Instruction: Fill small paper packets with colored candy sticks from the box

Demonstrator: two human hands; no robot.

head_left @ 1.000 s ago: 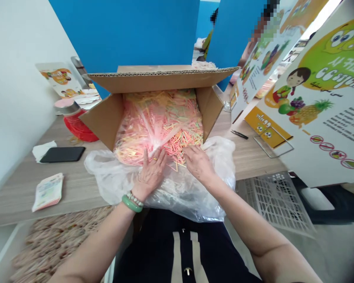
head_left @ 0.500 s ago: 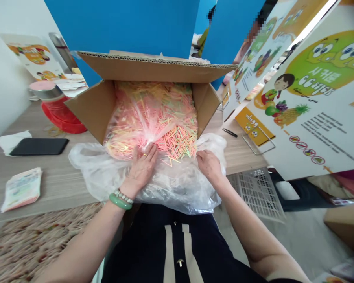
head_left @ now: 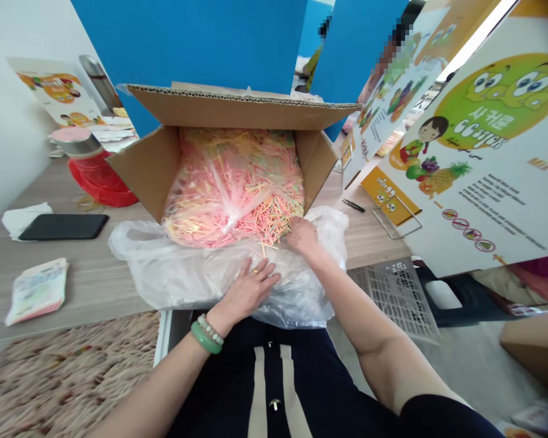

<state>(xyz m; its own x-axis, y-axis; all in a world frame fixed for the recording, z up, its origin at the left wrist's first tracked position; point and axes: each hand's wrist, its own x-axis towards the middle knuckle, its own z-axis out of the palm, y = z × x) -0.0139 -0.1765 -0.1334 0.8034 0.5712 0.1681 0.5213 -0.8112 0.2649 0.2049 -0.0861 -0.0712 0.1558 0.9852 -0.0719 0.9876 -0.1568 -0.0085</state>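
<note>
A cardboard box (head_left: 146, 173) lies open toward me, filled with a clear plastic bag (head_left: 196, 182) of thin pink, yellow and green sticks (head_left: 274, 210). The bag is gathered into a twist at its front, and loose sticks show at its right side. My left hand (head_left: 251, 289) rests with fingers apart on the crumpled clear plastic sheet (head_left: 164, 267) in front of the box. At the right front edge of the sticks is my right hand (head_left: 302, 236), its fingers curled in. What those fingertips hold, if anything, is hidden.
On the left are a black phone (head_left: 64, 226), a wad of wrappers (head_left: 36, 291) and a flask in red wrapping (head_left: 95, 167). Black tweezers (head_left: 354, 205) lie right of the box. Large printed cartons (head_left: 484, 164) stand farther right, above a grey plastic crate (head_left: 397, 298).
My left hand has left the twisted bag front and moved down and right onto the plastic sheet. My right hand has shifted left and up to the sticks' edge.
</note>
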